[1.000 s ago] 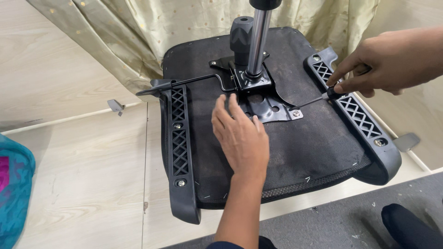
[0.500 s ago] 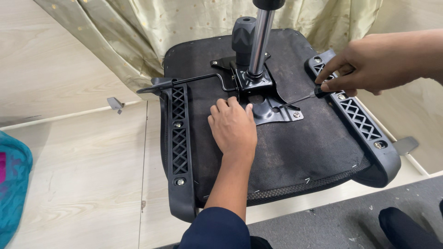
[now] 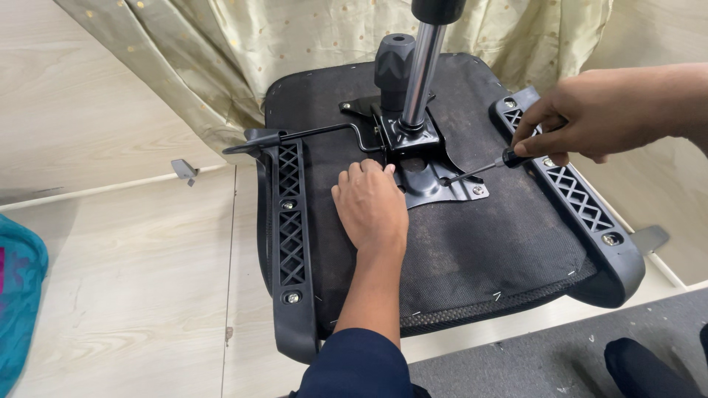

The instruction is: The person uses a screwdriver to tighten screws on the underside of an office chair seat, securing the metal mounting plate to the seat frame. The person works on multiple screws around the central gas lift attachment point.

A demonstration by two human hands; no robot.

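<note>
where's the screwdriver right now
In the head view it is right of centre: the screwdriver is in the right hand, tip on the metal plate, beside the left hand.

Pale wood-grain floor (image 3: pixel 133 287), light even. Beige dotted curtain (image 3: pixel 243 51) hangs at top, bunched at left. Grey mat (image 3: pixel 531 361) at lower right. Teal cloth (image 3: pixel 18 295) at left edge, perhaps bag; mostly cut off.

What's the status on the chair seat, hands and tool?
Left hand flat on upturned seat. Right hand grips screwdriver, tip at metal plate. Nothing in the way.
</note>
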